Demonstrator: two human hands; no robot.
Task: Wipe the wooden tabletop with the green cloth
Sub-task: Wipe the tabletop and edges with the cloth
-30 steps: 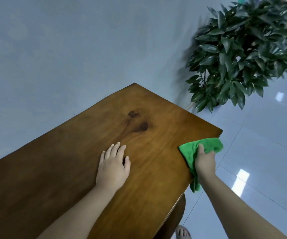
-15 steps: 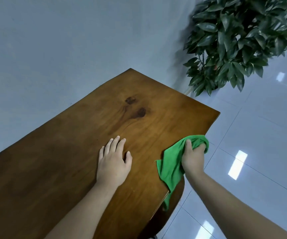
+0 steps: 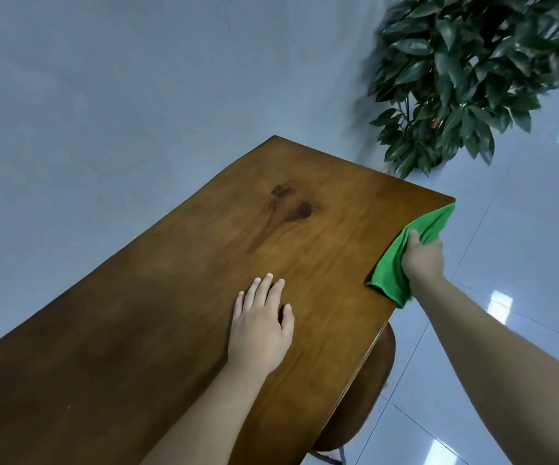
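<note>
A: What fills most of the view?
B: A long wooden counter (image 3: 187, 297) runs from the lower left toward the upper right, with two dark knots in the grain near its far end. A pale wall stands behind it, and a glossy tiled floor (image 3: 523, 263) lies to the right.

A: And beyond the counter?
B: A leafy plant (image 3: 473, 72) stands off its far right corner. A wooden chair seat (image 3: 365, 397) shows under the near right edge.

A: The hands?
B: The left hand (image 3: 259, 327) lies flat on the counter, palm down, fingers spread slightly, holding nothing. The right hand (image 3: 422, 258) is closed around the green cloth (image 3: 390, 273).

A: Where is the cloth?
B: On the counter's right edge, draped partly over it, near the far corner.
</note>
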